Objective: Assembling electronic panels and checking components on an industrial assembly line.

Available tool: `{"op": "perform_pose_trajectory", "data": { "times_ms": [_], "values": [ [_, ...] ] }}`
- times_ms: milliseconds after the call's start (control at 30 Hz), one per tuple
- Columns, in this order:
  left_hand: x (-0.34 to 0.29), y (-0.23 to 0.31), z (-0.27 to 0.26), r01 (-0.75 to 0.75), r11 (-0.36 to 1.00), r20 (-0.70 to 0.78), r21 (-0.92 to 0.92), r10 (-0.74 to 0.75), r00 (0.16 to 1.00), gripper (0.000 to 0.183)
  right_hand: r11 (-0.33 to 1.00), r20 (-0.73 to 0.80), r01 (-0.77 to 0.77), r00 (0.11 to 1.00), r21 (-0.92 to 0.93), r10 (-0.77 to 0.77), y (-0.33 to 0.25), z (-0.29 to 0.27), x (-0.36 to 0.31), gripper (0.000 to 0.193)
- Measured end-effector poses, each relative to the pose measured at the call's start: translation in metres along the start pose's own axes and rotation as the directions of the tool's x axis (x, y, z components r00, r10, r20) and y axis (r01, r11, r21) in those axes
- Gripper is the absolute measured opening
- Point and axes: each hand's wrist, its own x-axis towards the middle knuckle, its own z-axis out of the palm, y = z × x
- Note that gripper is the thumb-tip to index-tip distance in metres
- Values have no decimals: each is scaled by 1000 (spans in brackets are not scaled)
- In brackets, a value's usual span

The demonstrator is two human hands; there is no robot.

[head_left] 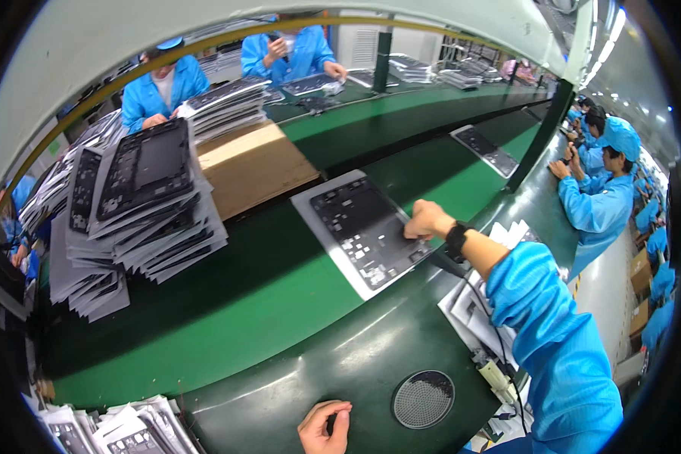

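Note:
A flat black tablet housing (363, 227), dotted with small white and silver patches, lies on a white sheet (310, 210) on the green belt. My right hand (429, 220), a black band at its wrist, is closed at the housing's right edge, fingertips pressed on it. Near the lower edge of the view, my left hand (325, 427) is curled above the dark worktop, with nothing visible in it. To its right sits a round grey dish (424, 399) with a fine mesh-like surface.
A tall stack of black housings (147, 170) with white sheets stands at left, beside a cardboard box (253, 166). Another housing (484, 149) lies farther along the belt. Sheets and cables (499, 371) crowd below my right arm. Co-workers (601, 193) in blue sit along the line.

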Motion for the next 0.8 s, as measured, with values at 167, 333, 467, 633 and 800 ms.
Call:
{"op": "perform_pose_trajectory", "data": {
  "times_ms": [167, 333, 467, 633, 800],
  "values": [
    [3, -5, 0, -44, 999, 21, 1, 44, 999, 9, 956, 179, -11, 983, 293, -43, 6, -10, -5, 14],
    [0, -8, -5, 79, 980, 43, -184, -72, 996, 16, 610, 297, -76, 916, 789, -269, 8, -3, -37, 2],
    [3, -1, 2, 125, 905, -115, -407, -187, 976, 42, 353, 300, -155, 865, 923, -403, -3, 9, -113, 3],
    [-21, 20, -29, 165, 286, 74, -944, -306, 949, 58, 345, 316, -139, 786, 928, -531, 14, 41, -215, 5],
    [-116, 30, -70, 361, 793, -8, -490, -418, 908, 46, 331, 371, -191, 654, 924, -660, 43, 80, -347, 18]
  ]
}}
